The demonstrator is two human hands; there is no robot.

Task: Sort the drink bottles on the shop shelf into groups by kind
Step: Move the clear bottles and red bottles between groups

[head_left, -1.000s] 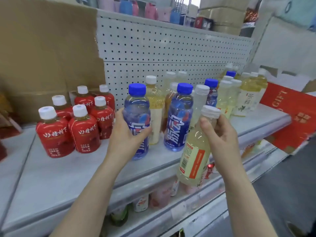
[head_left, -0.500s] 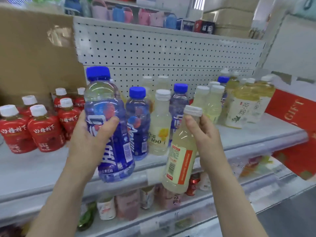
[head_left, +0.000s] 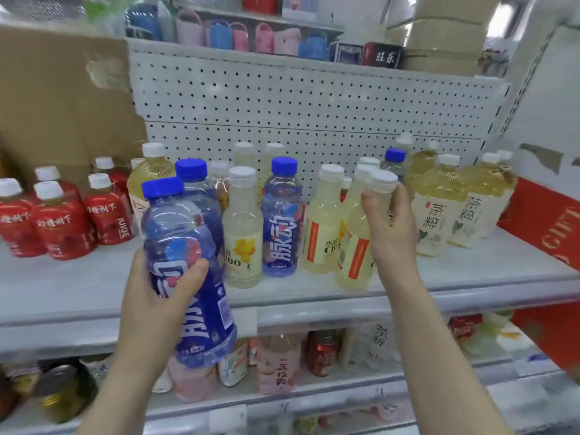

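Note:
My left hand [head_left: 157, 296] grips a blue-capped bottle with a blue label [head_left: 185, 265], held off the shelf in front of its edge. My right hand [head_left: 390, 233] holds a pale lemon bottle with a white cap and orange label strip [head_left: 356, 246] by the neck, its base at the shelf [head_left: 470, 277]. Behind stand more blue bottles [head_left: 281, 221], pale lemon bottles [head_left: 243, 233] and one next to my right hand [head_left: 323, 224]. Red juice bottles [head_left: 59, 221] are grouped at the left, yellow tea bottles [head_left: 439, 208] at the right.
A white pegboard [head_left: 298, 102] backs the shelf, with brown cardboard [head_left: 62, 105] at the left. A red gift box [head_left: 546, 221] stands at the right end. The lower shelf [head_left: 282, 359] holds cans and other drinks. Small bags line the top shelf [head_left: 238, 36].
My left hand lifted the blue bottle off the shelf and drew it toward me. My right hand carried the pale lemon bottle up and right, down beside the other lemon bottles.

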